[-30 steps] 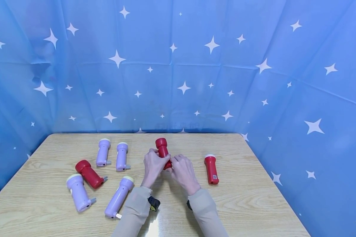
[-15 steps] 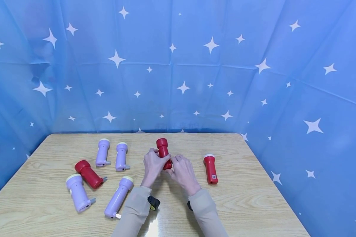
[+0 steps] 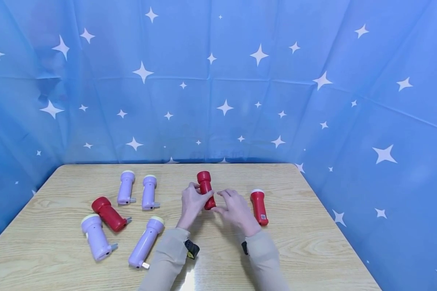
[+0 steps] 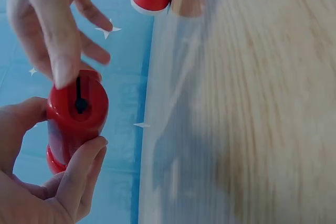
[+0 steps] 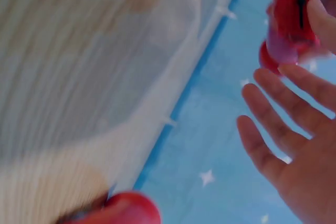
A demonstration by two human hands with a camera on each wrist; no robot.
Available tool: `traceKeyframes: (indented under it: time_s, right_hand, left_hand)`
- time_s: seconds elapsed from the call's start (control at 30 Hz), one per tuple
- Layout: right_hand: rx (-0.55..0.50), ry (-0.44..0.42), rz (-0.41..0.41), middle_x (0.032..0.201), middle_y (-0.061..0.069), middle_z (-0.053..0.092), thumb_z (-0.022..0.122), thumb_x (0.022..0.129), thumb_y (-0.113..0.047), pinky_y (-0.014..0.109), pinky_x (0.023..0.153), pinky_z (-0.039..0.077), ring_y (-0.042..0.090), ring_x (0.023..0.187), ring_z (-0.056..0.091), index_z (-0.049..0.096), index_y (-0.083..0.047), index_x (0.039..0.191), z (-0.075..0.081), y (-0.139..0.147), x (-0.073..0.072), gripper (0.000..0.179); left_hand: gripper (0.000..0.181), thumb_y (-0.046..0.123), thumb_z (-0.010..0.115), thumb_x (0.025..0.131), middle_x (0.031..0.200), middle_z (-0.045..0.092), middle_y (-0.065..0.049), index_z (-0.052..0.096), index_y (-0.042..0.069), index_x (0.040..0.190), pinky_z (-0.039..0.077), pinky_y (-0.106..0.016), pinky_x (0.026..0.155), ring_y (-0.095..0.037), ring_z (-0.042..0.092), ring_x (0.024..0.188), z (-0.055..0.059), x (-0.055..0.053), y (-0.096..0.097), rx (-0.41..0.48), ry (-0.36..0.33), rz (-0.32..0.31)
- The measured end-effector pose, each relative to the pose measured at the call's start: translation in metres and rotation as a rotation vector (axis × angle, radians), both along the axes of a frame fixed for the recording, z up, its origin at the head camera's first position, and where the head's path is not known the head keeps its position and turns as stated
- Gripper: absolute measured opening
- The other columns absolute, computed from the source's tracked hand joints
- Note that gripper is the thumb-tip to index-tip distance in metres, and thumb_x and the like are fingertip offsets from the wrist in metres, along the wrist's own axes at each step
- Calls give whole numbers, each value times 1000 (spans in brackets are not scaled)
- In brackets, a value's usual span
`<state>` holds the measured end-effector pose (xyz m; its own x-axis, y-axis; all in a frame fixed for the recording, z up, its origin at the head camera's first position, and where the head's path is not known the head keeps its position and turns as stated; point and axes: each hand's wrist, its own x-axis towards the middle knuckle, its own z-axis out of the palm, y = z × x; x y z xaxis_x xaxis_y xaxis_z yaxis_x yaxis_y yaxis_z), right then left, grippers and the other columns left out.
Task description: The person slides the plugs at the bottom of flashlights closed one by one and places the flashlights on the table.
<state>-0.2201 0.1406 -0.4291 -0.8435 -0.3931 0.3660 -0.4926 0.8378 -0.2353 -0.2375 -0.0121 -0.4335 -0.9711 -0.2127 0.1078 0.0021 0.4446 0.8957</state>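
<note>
A red flashlight stands tilted over the table, head pointing away from me. My left hand grips its body between thumb and fingers. In the left wrist view the flashlight's tail end faces the camera, showing a dark slot with a round hole. My right hand is beside that end, fingers spread and holding nothing. Its thumb overlaps the tail end in the right wrist view. Right of this hand lies another red flashlight with a white rim and a small square label.
At the left lie several lilac flashlights and one red flashlight, with plug prongs sticking out near their tails. The wooden table ends at a blue star-patterned curtain behind and at the sides.
My right hand has loosened its fingers from the flashlight's lower end and moved right. My left hand has carried the flashlight slightly right. The flashlights on the table stay put.
</note>
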Motion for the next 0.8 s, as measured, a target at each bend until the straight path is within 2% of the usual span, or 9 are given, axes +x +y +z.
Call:
traceKeyframes:
  time_s: [0.13,0.33,0.4,0.47,0.67,0.8]
  right_hand:
    - [-18,-82,-137,120,17,61,73,82,-32,44,90,51,33,109,59,61,-4,120,4,21,-1,48]
    - [-50,-41,-303,118,25,58,74,81,-22,49,89,49,42,105,57,61,4,117,2,51,-3,46]
    - [-48,-70,-351,120,28,55,73,81,-21,51,88,48,45,106,55,58,6,118,2,59,-2,48]
    - [-45,-134,-395,122,31,51,72,82,-21,54,87,49,48,105,53,55,8,121,3,65,-1,52]
    - [-51,-334,-474,126,32,45,69,84,-22,54,83,51,45,96,57,44,9,130,3,75,1,61]
    - [-75,-365,-477,125,32,46,68,85,-22,53,82,52,42,94,58,41,9,133,2,76,1,62]
  left_hand:
    - [46,27,77,77,88,68,-19,56,-3,105,55,-31,59,-22,65,70,-3,-1,8,-12,-10,-45]
    - [42,25,78,76,85,67,-15,56,-1,100,52,-27,57,-19,62,67,-9,-1,28,-65,-44,-116]
    - [41,26,79,75,83,66,-13,56,0,97,50,-26,57,-17,61,67,-11,-1,37,-100,-56,-141]
    - [41,27,79,75,81,64,-11,56,0,95,48,-25,56,-17,59,67,-13,-2,47,-145,-66,-172]
    - [40,29,80,75,77,61,-7,56,2,92,46,-21,53,-14,55,63,-17,-3,75,-239,-108,-233]
    - [39,29,79,75,74,59,-7,56,2,90,44,-21,51,-14,54,60,-18,-3,87,-274,-113,-248]
